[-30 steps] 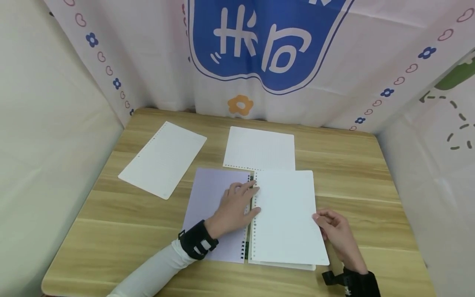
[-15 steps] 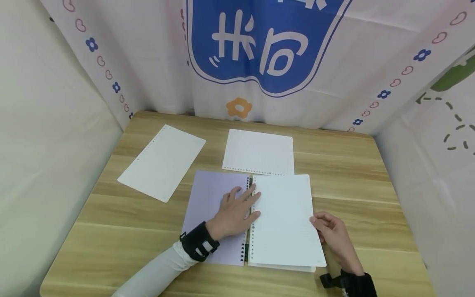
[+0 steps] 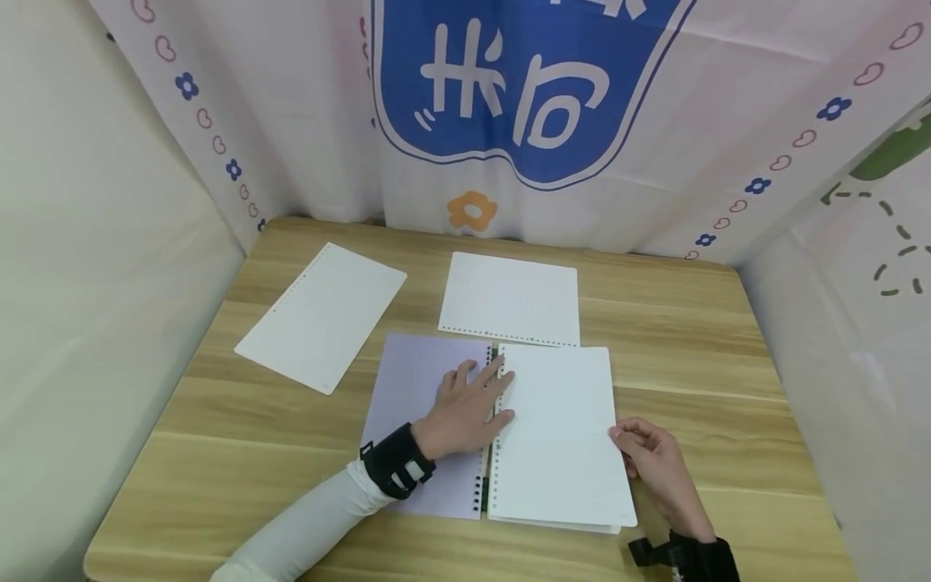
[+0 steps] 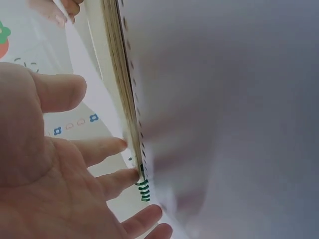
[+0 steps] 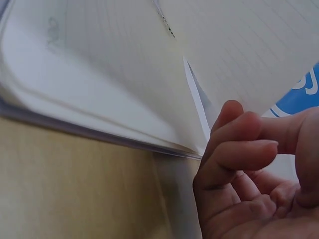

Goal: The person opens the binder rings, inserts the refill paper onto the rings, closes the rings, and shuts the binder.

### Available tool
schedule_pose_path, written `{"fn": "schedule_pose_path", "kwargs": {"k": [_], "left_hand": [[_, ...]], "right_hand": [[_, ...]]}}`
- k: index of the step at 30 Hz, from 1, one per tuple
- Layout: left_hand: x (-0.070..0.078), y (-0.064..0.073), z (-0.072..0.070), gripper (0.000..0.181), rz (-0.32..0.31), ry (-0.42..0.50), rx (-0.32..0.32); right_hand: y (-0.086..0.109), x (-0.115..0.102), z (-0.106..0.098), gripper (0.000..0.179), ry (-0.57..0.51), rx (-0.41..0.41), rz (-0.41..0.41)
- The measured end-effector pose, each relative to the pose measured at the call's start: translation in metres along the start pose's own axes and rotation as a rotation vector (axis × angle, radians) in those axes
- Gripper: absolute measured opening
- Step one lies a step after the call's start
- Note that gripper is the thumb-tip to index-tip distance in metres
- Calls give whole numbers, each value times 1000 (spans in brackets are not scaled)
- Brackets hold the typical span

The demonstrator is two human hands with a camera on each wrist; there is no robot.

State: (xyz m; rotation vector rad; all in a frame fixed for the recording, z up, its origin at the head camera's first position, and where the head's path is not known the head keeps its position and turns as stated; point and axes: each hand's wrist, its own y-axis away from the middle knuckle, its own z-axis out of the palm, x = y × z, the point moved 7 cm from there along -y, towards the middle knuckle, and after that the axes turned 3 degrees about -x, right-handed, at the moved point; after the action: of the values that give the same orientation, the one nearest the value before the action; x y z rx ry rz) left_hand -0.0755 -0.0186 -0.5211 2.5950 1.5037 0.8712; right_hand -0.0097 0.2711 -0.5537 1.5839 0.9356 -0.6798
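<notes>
A purple loose-leaf notebook lies unfolded, its lilac cover [image 3: 410, 372] on the left and pages on the right. My left hand [image 3: 461, 412] is spread across the binding, fingertips touching the punched edge of the top white sheet [image 3: 560, 436]. In the left wrist view, the fingers of this hand [image 4: 60, 169] are extended near the green binder rings [image 4: 144, 191]. My right hand [image 3: 650, 453] pinches the sheet's right edge between thumb and fingers. The right wrist view shows that sheet [image 5: 239, 55] tilted up above the lower pages [image 5: 94, 79].
Two loose punched sheets lie on the wooden table [image 3: 240, 453]: one angled sheet [image 3: 323, 319] at back left, one sideways sheet [image 3: 509, 295] behind the notebook. A printed cloth [image 3: 313, 105] hangs at the table's back edge.
The right edge of the top sheet has shifted slightly left and toward me, together with my right hand. My left hand stays almost in the same place on the binding.
</notes>
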Motion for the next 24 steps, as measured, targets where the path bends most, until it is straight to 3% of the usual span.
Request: {"fn": "schedule_pose_path", "kwargs": {"k": [11,19,24], "left_hand": [[-1,0,3,68,-29,-51,-40],[2,12,3,77,47,-74,-96],[4,20,9,88,91,-103,-149]], "right_hand": [[5,6,1,30,7,3,1],[2,5,2,29,-2,-8,1],[1,5,1,32,7,-24,10]]}}
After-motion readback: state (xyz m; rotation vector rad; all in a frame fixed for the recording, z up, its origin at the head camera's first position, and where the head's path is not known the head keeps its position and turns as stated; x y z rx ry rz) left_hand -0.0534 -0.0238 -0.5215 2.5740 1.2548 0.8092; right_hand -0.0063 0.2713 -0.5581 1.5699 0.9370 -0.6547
